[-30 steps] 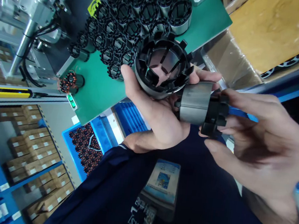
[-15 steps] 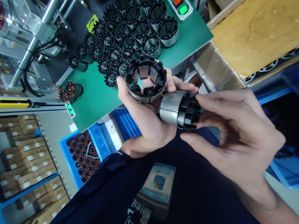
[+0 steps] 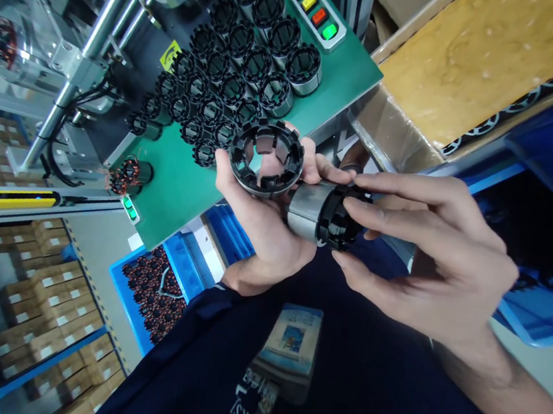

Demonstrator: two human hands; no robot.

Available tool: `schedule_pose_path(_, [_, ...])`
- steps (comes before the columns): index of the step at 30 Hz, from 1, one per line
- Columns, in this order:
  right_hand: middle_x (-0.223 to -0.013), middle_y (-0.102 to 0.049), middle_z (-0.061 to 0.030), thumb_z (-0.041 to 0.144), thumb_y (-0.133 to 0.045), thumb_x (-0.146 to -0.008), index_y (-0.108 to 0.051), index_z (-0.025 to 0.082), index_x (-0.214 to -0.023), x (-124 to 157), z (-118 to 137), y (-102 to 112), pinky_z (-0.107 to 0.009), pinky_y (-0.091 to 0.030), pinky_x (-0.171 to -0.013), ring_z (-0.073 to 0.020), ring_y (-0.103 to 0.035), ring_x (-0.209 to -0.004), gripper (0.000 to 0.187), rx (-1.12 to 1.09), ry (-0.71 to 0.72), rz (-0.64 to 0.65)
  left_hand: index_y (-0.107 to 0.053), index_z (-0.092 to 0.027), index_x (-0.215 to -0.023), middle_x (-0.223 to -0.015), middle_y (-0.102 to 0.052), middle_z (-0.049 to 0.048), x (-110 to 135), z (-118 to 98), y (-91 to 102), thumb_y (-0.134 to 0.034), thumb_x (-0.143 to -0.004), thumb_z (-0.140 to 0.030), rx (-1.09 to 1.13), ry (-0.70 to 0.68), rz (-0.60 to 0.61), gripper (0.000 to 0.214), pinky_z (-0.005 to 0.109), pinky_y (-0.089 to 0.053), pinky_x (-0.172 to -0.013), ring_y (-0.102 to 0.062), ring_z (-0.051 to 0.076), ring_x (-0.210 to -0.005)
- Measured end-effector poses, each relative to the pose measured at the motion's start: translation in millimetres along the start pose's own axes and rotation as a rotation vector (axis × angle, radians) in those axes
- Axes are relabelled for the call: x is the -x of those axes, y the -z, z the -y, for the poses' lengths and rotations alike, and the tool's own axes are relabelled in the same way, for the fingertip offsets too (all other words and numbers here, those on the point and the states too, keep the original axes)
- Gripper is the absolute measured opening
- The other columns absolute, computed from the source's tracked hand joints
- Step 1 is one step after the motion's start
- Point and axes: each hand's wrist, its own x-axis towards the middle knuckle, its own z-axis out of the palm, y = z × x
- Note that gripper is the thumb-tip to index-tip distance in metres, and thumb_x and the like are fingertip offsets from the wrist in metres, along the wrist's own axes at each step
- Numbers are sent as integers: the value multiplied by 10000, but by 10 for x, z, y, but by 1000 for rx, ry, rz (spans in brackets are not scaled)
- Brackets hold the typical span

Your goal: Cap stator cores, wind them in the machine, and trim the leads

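- While the left hand (image 3: 269, 226), half curled, cradles a grey metal cylinder with a black toothed rim (image 3: 290, 167), open end up, the right hand (image 3: 436, 260) pinches a second grey-and-black cylinder (image 3: 312, 211), tipped sideways just beside it, by its black end.
- Beyond them, similar black-rimmed metal cylinders (image 3: 233, 87) stand clustered on a flat green tabletop (image 3: 168, 204).
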Motion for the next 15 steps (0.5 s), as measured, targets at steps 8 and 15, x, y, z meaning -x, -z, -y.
schedule_pose_path(8, [-1470, -814, -100, 240, -1016, -913, -806, 427, -1586, 6, -3, -19, -640, -761, -1143, -408, -840, -1283, 729, 47, 52, -32, -617, -288, -997, -794, -383, -6, 13, -21, -57, -256, -1132, -884, 105, 70, 31, 710, 405, -680, -905, -562, 194, -733])
schedule_pose_path(15, [-1345, -797, -115, 321, -1042, -910, -757, 453, -1636, 65, -47, -5, -538, -809, -911, -352, -854, -1146, 791, 78, 100, -18, -612, -294, -1016, -782, -403, 3, 7, -7, -79, -261, -1119, -876, 88, 134, -14, 687, 453, -707, -938, -735, 261, -872])
